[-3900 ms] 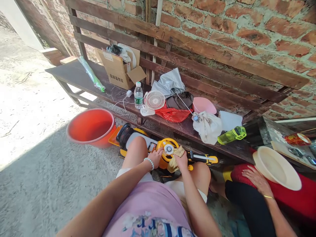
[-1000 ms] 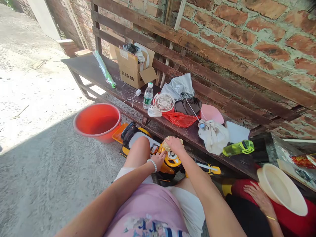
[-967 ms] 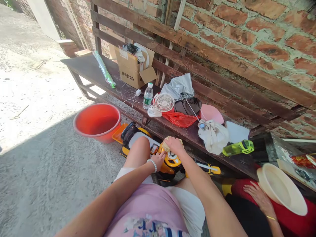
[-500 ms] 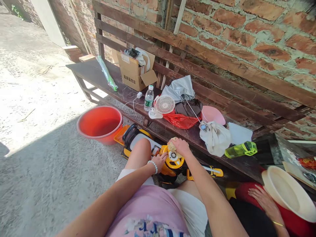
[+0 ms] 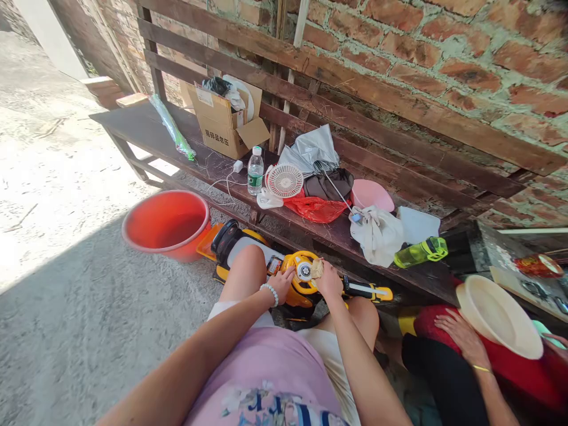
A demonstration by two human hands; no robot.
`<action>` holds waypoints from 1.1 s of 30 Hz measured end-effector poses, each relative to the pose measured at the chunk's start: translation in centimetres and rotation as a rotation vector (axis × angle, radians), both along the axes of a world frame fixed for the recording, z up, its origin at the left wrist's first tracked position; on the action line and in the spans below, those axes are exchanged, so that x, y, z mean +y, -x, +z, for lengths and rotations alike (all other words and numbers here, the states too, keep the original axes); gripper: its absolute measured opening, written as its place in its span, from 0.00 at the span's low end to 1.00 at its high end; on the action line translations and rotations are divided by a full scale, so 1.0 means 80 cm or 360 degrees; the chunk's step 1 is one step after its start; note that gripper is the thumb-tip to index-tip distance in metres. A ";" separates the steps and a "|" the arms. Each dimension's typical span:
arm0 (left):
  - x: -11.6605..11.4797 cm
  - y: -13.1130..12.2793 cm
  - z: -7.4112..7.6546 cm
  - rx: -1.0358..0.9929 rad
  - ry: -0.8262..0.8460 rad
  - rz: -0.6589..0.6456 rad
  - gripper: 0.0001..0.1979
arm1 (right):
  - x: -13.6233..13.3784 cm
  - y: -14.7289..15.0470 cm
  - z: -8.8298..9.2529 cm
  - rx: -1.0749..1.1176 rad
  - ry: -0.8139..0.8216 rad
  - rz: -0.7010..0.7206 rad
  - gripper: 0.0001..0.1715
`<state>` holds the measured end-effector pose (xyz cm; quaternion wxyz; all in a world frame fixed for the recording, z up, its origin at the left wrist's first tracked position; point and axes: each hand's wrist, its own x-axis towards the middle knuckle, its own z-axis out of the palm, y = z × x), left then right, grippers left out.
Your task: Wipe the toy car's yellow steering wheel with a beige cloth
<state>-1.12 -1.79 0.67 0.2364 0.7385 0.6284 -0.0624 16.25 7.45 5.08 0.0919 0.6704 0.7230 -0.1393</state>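
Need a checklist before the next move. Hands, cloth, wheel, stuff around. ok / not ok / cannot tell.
1. Cloth in the right hand: ok, held at the steering wheel.
2. Left hand at the wheel: ok, at its left side.
3. Cloth damp: cannot tell.
4. Other person's hand apart from the wheel: ok, off to the right.
5. Water bottle upright and capped: ok, on the bench.
6. Green bottle upright: not ok, lying on its side.
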 end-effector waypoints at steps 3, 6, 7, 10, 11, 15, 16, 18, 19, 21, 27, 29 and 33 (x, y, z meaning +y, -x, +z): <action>-0.001 -0.001 0.001 -0.0017 -0.0020 0.0022 0.53 | -0.009 -0.013 -0.007 0.0141 0.0037 -0.0145 0.27; -0.002 -0.003 0.000 -0.0039 -0.0045 0.0045 0.54 | -0.013 -0.020 -0.013 0.0228 0.0070 -0.0289 0.30; -0.002 -0.003 0.000 -0.0043 -0.0049 0.0045 0.54 | -0.014 -0.020 -0.013 0.0245 0.0070 -0.0316 0.31; -0.001 -0.003 0.000 -0.0037 -0.0037 0.0030 0.54 | -0.019 -0.018 -0.012 0.0290 0.0062 -0.0322 0.34; -0.001 -0.002 0.000 -0.0034 -0.0031 0.0025 0.55 | -0.023 -0.017 -0.012 0.0297 0.0062 -0.0307 0.36; -0.002 -0.001 -0.003 -0.0041 -0.0051 0.0028 0.56 | -0.041 -0.013 -0.009 0.0233 0.0019 -0.0208 0.45; -0.002 -0.001 -0.004 -0.0050 -0.0058 0.0029 0.55 | -0.045 -0.011 -0.008 0.0204 -0.0030 -0.0167 0.46; -0.002 -0.001 -0.006 -0.0070 -0.0059 0.0029 0.54 | -0.049 -0.002 -0.004 0.0162 -0.0170 -0.0070 0.45; -0.002 -0.001 -0.007 -0.0074 -0.0053 0.0031 0.54 | -0.049 0.004 -0.001 0.0152 -0.0244 -0.0021 0.45; -0.001 -0.001 -0.008 -0.0063 -0.0035 0.0034 0.53 | -0.043 0.021 0.003 0.0145 -0.0368 0.0061 0.44; 0.000 0.001 -0.007 0.0006 -0.0056 -0.0002 0.51 | -0.019 0.064 0.000 -0.0003 -0.0355 0.0204 0.35; 0.000 0.002 -0.007 0.0002 -0.0071 -0.0006 0.49 | -0.021 0.064 -0.006 -0.0023 -0.0308 0.0236 0.36; 0.000 0.002 -0.009 -0.0019 -0.0046 -0.0010 0.46 | -0.040 0.049 -0.014 -0.0036 -0.0285 0.0272 0.41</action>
